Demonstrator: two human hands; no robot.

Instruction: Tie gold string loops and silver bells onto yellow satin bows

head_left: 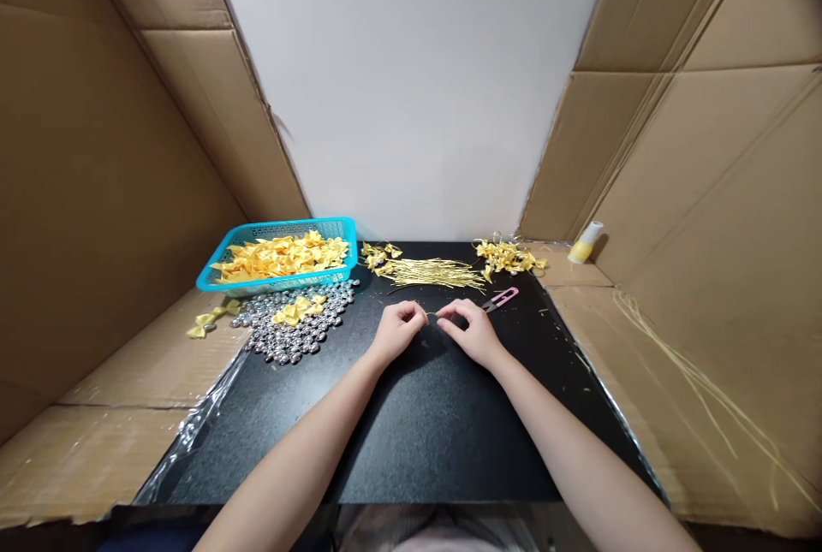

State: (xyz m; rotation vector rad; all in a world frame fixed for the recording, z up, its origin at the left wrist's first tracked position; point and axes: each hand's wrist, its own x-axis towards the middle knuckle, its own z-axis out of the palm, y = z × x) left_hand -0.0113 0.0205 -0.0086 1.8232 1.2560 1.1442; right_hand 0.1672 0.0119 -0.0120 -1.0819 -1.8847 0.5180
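My left hand (398,328) and my right hand (471,328) meet over the middle of the black mat (411,441), fingers pinched. Between them runs a short thin gold wire piece (432,314), held at each end. Just beyond the hands lies a bundle of gold wire pieces (437,273). Pink thread snips (501,299) lie right of my right hand.
A turquoise basket (282,231) of yellow ribbon bows stands at the back left, a heap of silver bells (292,331) with some bows in front of it. Finished gold bows (507,258) lie back right. A yellow spool (586,242) rests on the cardboard; cardboard walls enclose both sides.
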